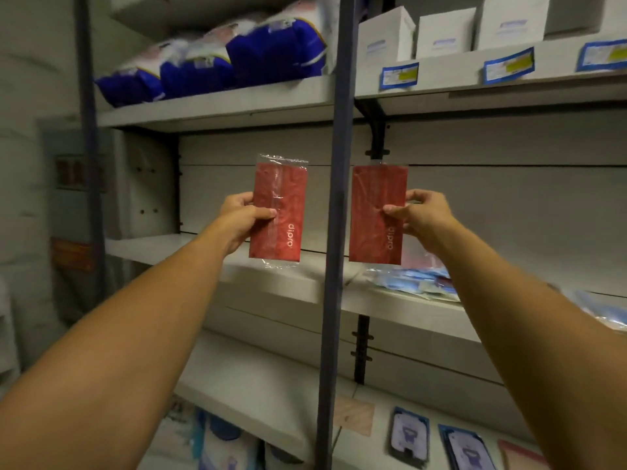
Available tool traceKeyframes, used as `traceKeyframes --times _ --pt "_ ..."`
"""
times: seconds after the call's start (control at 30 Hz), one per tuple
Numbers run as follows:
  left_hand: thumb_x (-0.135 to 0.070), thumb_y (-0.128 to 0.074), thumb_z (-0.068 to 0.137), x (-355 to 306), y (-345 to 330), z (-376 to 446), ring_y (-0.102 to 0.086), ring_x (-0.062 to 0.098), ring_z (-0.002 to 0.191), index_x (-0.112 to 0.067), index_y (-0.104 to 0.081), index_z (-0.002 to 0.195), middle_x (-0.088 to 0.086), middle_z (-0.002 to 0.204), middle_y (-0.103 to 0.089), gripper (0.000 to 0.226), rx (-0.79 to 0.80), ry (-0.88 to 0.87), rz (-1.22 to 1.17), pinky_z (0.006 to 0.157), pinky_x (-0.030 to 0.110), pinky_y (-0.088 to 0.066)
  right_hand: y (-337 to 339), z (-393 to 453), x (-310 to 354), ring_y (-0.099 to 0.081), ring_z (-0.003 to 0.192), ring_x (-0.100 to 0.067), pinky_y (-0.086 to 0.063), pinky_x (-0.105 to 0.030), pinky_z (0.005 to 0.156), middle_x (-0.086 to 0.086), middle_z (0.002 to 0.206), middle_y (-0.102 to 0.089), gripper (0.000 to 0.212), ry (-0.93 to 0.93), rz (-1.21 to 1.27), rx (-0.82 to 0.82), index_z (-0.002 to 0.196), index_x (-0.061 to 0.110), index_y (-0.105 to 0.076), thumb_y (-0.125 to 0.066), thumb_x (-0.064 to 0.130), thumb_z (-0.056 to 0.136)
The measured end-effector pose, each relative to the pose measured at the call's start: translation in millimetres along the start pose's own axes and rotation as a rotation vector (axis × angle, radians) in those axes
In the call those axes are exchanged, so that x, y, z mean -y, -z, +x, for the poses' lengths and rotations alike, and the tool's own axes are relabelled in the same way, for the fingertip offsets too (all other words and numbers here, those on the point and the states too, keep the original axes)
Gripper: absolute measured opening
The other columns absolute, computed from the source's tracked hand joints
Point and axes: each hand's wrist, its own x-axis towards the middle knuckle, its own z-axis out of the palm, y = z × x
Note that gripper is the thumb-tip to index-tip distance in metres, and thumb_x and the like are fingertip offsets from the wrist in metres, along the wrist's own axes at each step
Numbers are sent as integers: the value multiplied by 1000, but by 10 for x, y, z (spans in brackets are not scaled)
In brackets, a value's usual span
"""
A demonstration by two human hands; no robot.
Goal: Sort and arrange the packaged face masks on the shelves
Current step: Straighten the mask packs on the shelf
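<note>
Grey metal shelves (217,108) fill your head view, split by a dark upright post (334,232). Your left hand (239,217) pinches one red packaged face mask (278,212) upright before the middle shelf; your right hand (424,217) pinches a second red mask pack (376,215) just right of the post. Blue mask packs (414,279) lie on the shelf below your right hand

Two red mask packets (279,212) (377,215), three blue-and-white bags (217,59), three white boxes (444,32), three blue shelf labels (508,66).
</note>
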Motion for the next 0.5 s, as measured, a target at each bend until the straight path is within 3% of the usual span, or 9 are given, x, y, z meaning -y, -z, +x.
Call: traceKeyframes --times 0.07,0.2,0.33,0.5 --pt "10 -69 84 -5 268 67 -72 24 88 -12 -69 101 9 102 -73 27 -10 3 13 71 34 -60 -262 -21 51 -73 93 -24 -61 -42 82 -10 104 -72 20 34 -29 -6 95 12 -61 -77 5 85" --pt "7 -71 85 47 840 274 -73 28 99 -7 -68 116 11 109 -74 34 -5 18 29 84 44 -60 -819 -102 152 -74 91 -21 -59 -38 79 -6 98 -74 20 137 -44 27 101 7 -64 -76 8 86" --pt "2 -70 88 136 1324 435 -73 23 96 -18 -66 105 6 107 -73 26 -38 -15 22 79 39 -59 -1375 -123 169 -75 82 -16 -59 -29 68 -7 92 -74 20 157 -27 1 101 7 -63 -76 7 86" --pt "2 -70 89 316 1883 668 -72 24 97 -21 -67 102 6 106 -73 26 -47 -33 24 86 44 -59 -2050 34 -39 -74 90 -25 -60 -39 82 -13 100 -73 21 89 -34 -3 90 14 -60 -78 5 85"
